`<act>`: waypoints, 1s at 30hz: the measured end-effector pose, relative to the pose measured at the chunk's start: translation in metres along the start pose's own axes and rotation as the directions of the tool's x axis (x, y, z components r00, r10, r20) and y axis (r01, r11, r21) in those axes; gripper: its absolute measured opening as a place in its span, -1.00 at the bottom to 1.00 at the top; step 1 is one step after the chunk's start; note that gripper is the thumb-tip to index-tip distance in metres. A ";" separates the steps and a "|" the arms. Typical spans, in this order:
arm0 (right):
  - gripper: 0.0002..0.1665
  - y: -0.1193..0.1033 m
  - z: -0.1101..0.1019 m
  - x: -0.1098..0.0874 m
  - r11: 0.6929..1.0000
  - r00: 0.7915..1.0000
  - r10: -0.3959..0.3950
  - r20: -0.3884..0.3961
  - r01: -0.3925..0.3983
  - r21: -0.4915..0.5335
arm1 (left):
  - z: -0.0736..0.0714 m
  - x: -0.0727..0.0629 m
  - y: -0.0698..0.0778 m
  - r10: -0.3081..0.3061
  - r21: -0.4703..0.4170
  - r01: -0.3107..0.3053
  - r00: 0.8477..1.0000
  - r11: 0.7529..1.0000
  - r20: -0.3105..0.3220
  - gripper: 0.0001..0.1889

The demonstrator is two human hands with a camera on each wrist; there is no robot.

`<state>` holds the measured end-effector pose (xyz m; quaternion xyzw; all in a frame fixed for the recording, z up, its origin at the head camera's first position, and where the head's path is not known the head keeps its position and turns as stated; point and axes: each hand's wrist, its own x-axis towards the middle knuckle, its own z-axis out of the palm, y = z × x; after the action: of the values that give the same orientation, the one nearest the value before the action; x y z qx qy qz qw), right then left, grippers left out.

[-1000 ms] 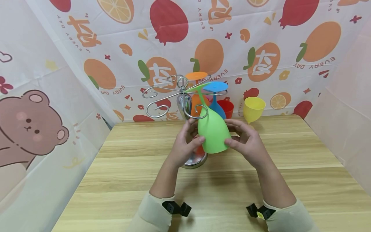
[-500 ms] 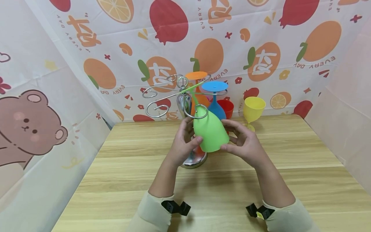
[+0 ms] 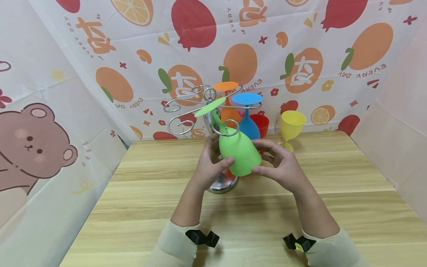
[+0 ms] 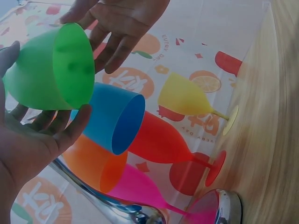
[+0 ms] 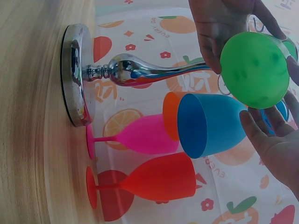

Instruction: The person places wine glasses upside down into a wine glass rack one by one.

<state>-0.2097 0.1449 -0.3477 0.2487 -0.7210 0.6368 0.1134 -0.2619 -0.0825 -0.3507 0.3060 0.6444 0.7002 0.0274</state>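
Observation:
A green plastic goblet (image 3: 240, 155) is upside down and tilted, its foot to the upper left and its rim to the lower right. My left hand (image 3: 212, 163) holds the left side of the bowl, thumb in front. On the other side my right hand (image 3: 281, 161) grips the bowl near the rim. The stem passes by the front curled loop of the chrome rack (image 3: 179, 134); whether it sits inside the loop I cannot tell. A blue goblet (image 3: 248, 127) and an orange goblet (image 3: 230, 113) hang upside down from the rack's other arms.
Behind the rack a red goblet (image 3: 262, 124) and a yellow goblet (image 3: 293, 126) stand upright on the wooden table (image 3: 150, 207). A pink goblet (image 4: 140, 189) stands near the rack base (image 4: 229, 207) in the left wrist view. A fruit-print cloth (image 3: 207, 55) backs the table.
The green goblet has tilted further. Its foot has swung left and down from beside the blue goblet to in front of the rack's post, and both hands have shifted slightly left with it.

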 end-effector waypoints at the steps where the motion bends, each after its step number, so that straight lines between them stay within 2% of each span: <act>1: -0.26 0.000 0.000 0.000 1.000 1.000 0.000 -0.001 0.000 0.004 | 0.000 0.000 0.000 -0.002 -0.002 0.002 1.000 1.000 -0.001 0.08; 8: -0.25 0.000 0.001 0.002 1.000 1.000 0.004 0.006 -0.004 0.020 | -0.001 0.001 -0.001 0.015 -0.009 -0.015 1.000 1.000 -0.010 0.12; 15: -0.22 0.000 0.002 0.002 1.000 1.000 0.006 0.030 -0.006 0.000 | -0.001 0.001 -0.002 0.046 -0.027 -0.047 0.999 0.999 -0.017 0.03; 24: -0.16 0.001 0.003 0.002 0.996 0.998 0.057 0.035 -0.055 -0.068 | -0.001 0.002 -0.001 0.081 -0.088 -0.079 0.997 0.993 0.014 -0.11; 30: -0.07 0.003 0.003 0.002 0.991 0.995 0.092 0.049 -0.087 -0.106 | -0.002 0.001 0.001 0.086 -0.062 -0.084 0.996 0.995 0.032 -0.10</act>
<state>-0.2127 0.1419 -0.3499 0.2271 -0.7662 0.5961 0.0778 -0.2632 -0.0839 -0.3498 0.3440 0.6086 0.7148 0.0181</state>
